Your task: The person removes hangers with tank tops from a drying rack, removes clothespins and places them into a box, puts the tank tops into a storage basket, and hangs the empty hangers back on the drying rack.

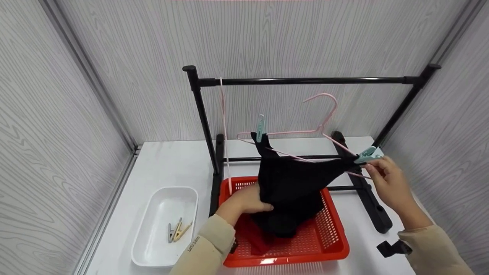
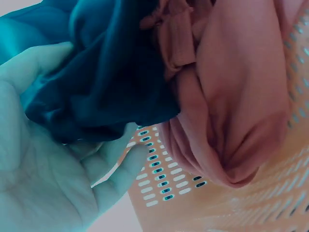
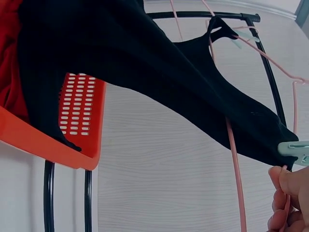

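Note:
A black garment (image 1: 294, 179) with a narrow strap hangs from a pink hanger (image 1: 294, 132). One light green clothespin (image 1: 260, 129) clips its left strap, and another clothespin (image 1: 367, 153) clips the right end. My right hand (image 1: 389, 183) pinches the hanger beside that right clothespin; in the right wrist view, pink wire (image 3: 286, 212) passes between the fingers. Lower on the garment, my left hand (image 1: 248, 199) holds the cloth, thumb in front. In the left wrist view its fingers (image 2: 118, 181) curl beneath the dark cloth (image 2: 104, 92). Part of the garment hangs into a red basket (image 1: 336, 233).
Red cloth (image 1: 254, 238) lies in the basket. A black rack (image 1: 313, 81) stands behind, with a second pink hanger (image 1: 224, 126) on its bar at left. On the left, a white tray (image 1: 156, 202) holds several clothespins (image 1: 177, 231). Patterned panels (image 1: 244, 38) enclose the white table.

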The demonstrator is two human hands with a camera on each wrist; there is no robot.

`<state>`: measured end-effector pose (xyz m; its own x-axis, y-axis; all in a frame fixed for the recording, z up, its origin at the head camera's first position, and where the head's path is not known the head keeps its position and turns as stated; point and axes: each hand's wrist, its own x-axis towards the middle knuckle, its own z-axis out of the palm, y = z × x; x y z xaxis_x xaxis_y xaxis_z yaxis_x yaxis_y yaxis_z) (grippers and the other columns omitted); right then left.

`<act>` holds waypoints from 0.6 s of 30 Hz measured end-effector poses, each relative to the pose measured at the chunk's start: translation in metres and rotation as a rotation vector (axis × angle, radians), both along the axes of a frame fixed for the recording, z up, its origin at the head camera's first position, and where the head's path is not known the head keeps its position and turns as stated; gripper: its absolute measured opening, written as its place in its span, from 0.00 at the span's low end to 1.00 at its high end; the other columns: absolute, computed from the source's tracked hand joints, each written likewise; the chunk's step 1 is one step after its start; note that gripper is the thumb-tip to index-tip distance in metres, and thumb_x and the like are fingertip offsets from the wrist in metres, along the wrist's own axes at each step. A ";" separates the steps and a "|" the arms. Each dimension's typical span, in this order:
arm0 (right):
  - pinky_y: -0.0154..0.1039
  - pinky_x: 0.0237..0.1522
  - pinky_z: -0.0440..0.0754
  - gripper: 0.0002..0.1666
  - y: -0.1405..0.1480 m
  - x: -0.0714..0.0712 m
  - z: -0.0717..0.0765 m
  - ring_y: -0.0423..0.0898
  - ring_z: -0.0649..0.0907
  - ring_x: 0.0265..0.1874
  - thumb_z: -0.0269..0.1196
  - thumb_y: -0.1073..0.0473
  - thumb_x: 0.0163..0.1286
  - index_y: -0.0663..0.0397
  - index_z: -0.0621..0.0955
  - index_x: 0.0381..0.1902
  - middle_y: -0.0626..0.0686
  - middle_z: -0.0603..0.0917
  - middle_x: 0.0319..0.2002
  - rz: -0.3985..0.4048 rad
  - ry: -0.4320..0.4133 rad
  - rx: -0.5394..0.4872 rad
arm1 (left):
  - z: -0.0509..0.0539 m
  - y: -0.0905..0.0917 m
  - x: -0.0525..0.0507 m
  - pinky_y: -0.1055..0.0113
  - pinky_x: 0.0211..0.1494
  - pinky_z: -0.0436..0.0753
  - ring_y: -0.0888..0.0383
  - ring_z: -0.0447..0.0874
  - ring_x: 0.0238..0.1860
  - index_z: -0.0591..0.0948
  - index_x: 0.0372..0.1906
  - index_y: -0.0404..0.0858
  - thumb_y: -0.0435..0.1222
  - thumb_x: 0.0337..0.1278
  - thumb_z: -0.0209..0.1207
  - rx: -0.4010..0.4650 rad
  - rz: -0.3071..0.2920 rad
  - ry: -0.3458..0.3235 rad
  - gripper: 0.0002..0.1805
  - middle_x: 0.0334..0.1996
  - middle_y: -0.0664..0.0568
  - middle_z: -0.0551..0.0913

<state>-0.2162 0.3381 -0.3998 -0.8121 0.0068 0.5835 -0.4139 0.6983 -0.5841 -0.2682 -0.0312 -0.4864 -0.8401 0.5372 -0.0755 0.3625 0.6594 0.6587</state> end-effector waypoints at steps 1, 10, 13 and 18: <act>0.25 0.26 0.65 0.05 0.000 0.000 -0.001 0.35 0.68 0.25 0.60 0.74 0.70 0.69 0.83 0.34 0.49 0.71 0.29 0.001 0.003 -0.001 | 0.002 0.000 0.001 0.56 0.66 0.73 0.54 0.77 0.58 0.70 0.68 0.40 0.50 0.52 0.67 0.015 0.034 0.006 0.39 0.61 0.49 0.77; 0.25 0.25 0.64 0.05 0.000 -0.001 -0.004 0.35 0.68 0.23 0.61 0.75 0.68 0.69 0.84 0.34 0.48 0.71 0.27 -0.003 0.036 -0.005 | 0.024 0.006 0.006 0.50 0.62 0.76 0.42 0.76 0.61 0.70 0.68 0.30 0.58 0.70 0.52 0.103 0.481 0.225 0.38 0.62 0.37 0.75; 0.25 0.25 0.64 0.05 0.000 -0.002 -0.004 0.34 0.68 0.23 0.61 0.76 0.67 0.70 0.84 0.33 0.47 0.70 0.27 -0.002 0.047 -0.004 | 0.034 0.009 0.006 0.51 0.58 0.78 0.44 0.78 0.57 0.73 0.63 0.34 0.53 0.71 0.54 0.173 0.564 0.359 0.29 0.58 0.41 0.77; 0.26 0.25 0.64 0.05 0.000 -0.002 -0.005 0.35 0.68 0.23 0.61 0.77 0.67 0.70 0.84 0.34 0.47 0.70 0.26 0.013 0.046 -0.013 | 0.052 0.011 0.003 0.53 0.57 0.78 0.47 0.78 0.55 0.75 0.57 0.39 0.46 0.69 0.56 0.283 0.616 0.546 0.20 0.56 0.45 0.77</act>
<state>-0.2177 0.3381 -0.4048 -0.7847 0.0039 0.6199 -0.4496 0.6849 -0.5734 -0.2649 -0.0202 -0.4344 -0.8669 -0.0872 0.4908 0.3083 0.6798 0.6654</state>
